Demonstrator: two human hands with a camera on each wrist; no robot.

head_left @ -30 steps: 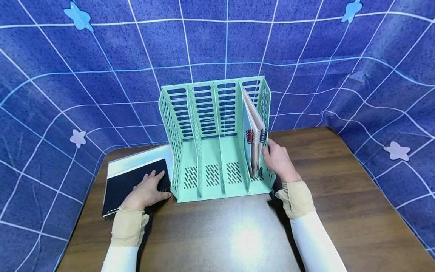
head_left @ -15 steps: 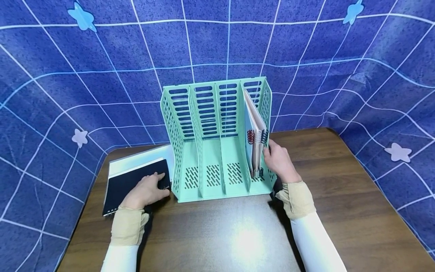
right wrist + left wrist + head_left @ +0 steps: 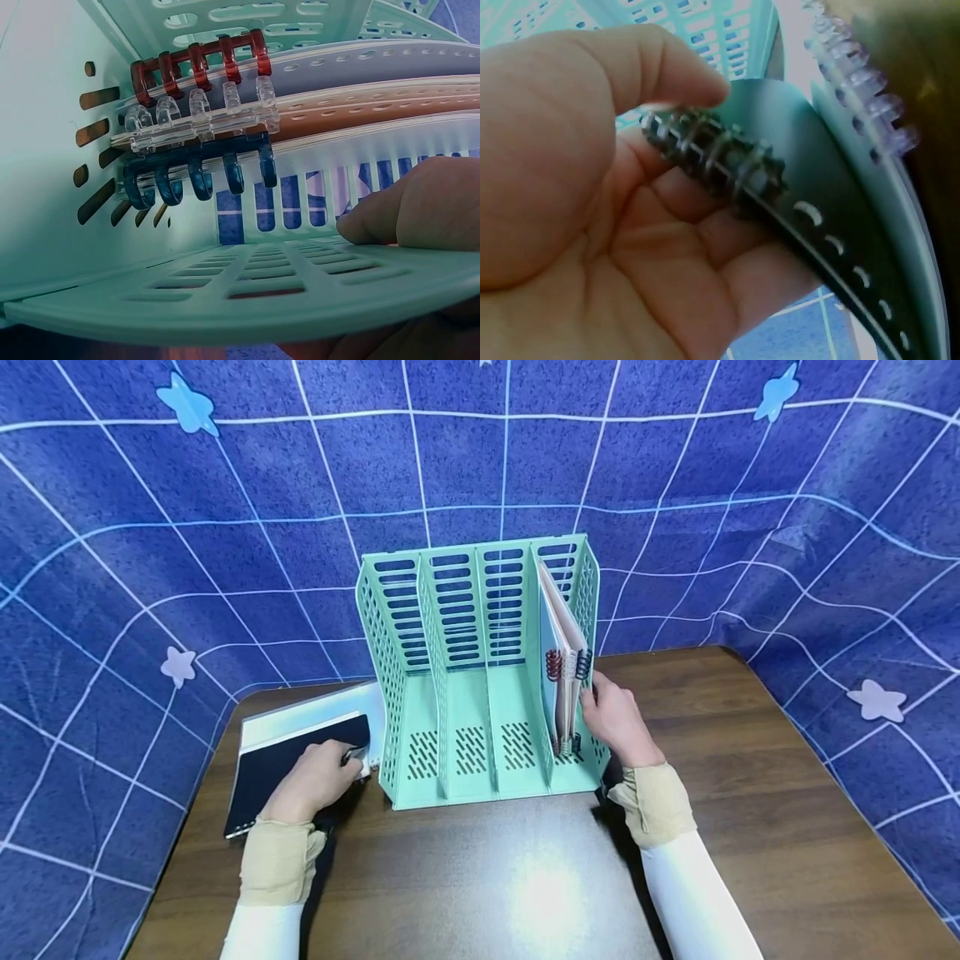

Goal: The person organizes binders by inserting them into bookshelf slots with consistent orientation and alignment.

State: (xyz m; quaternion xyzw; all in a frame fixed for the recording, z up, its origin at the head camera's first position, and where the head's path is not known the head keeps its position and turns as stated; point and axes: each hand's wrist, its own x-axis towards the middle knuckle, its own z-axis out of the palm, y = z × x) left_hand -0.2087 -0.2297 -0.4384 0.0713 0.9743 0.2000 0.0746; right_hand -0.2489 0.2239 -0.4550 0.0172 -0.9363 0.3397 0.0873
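My left hand (image 3: 313,781) pinches the ring-bound edge of a black notebook (image 3: 262,781) lying left of the rack. In the left wrist view its black rings (image 3: 712,154) sit between thumb and fingers, and the cover bends. Beneath it lies a pale silvery-blue notebook (image 3: 318,700) with clear lilac rings (image 3: 859,67). My right hand (image 3: 618,718) grips the right side wall (image 3: 225,296) of a mint-green file rack (image 3: 465,706), thumb inside. Several-slotted, the rack holds upright notebooks (image 3: 557,627) in its rightmost slot, with red rings (image 3: 199,64), clear rings and dark blue rings (image 3: 199,172).
The rack stands on a brown wooden table (image 3: 750,793), close to a blue cloth backdrop (image 3: 465,460) with white grid lines and stars. The two loose notebooks lie against the rack's left side.
My left hand has gone from lying flat on the black notebook to curling its fingers and pinching the ring edge, baring the notebook underneath there. My right hand stays on the rack.
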